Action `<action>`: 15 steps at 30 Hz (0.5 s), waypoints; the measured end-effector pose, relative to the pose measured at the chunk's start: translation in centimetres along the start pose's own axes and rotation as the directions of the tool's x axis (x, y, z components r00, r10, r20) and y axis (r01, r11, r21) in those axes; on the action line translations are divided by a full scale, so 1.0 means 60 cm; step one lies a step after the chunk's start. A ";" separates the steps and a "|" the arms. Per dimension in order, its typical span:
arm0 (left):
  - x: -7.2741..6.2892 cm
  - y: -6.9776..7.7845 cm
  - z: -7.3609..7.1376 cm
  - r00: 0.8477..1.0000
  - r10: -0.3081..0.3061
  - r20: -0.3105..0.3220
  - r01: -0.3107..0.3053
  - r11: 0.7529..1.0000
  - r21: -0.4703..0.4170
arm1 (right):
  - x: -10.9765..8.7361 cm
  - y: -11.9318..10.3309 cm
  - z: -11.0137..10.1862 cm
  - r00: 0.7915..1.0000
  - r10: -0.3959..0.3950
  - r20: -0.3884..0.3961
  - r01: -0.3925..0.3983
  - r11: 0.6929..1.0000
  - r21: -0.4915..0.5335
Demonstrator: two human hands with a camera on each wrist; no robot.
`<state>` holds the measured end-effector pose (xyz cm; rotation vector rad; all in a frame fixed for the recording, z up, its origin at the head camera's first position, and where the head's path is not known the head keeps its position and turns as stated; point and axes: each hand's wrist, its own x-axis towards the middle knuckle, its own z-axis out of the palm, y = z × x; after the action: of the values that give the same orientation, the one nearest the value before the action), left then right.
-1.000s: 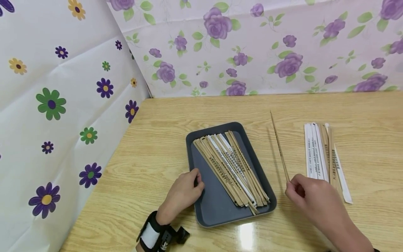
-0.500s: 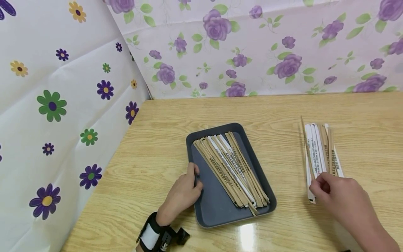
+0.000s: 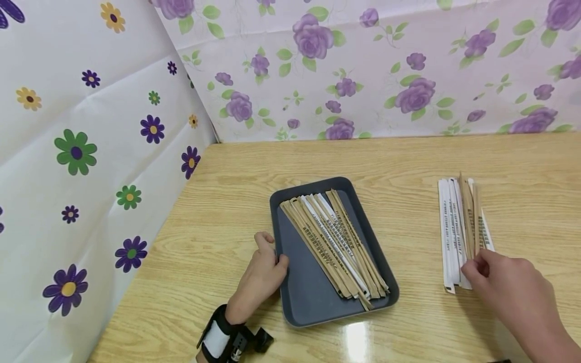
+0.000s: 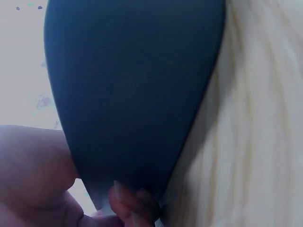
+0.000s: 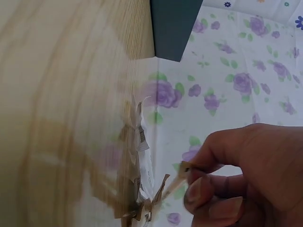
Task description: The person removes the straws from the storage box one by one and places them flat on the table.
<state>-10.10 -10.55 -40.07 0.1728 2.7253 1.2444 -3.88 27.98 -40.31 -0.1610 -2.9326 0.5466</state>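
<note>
My right hand [image 3: 513,282] pinches the near end of a brown paper-wrapped straw [image 3: 464,214] between thumb and fingers. That straw lies along or just over a row of white wrapped straws [image 3: 447,227] and brown ones at the right. In the right wrist view its pinched end [image 5: 183,168] shows at the fingertips. My left hand [image 3: 260,275] holds the left wall of a dark grey tray [image 3: 308,307], thumb at the rim and index finger outside it. Brown and white wrapped straws [image 3: 331,247] lie slantwise inside the tray.
The wooden table [image 3: 218,212] runs back to a flower-printed sheet [image 3: 317,75]. Another flowered sheet [image 3: 68,201] hangs along the left. A black-and-white wrist strap [image 3: 218,335] with a small camera is on my left wrist.
My right hand has carried the brown straw rightward from beside the tray to the row at the right. The left index finger has slipped outward off the tray rim.
</note>
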 end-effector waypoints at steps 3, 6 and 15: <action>0.000 -0.001 -0.001 1.000 0.008 0.017 -0.008 1.000 0.013 | 0.003 0.006 -0.002 0.995 0.034 0.089 -0.033 0.999 -0.017; 0.001 -0.002 -0.002 0.999 0.016 0.033 -0.016 1.000 0.023 | 0.005 0.014 -0.002 0.985 0.069 0.157 -0.064 0.997 -0.036; 0.002 0.001 0.000 0.999 0.002 0.051 -0.006 0.997 0.080 | 0.003 -0.011 -0.006 0.989 0.063 0.134 -0.059 0.998 -0.035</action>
<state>-10.19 -10.51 -40.03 0.2163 2.7338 1.1170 -4.06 27.53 -39.71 -0.2261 -3.0776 0.5413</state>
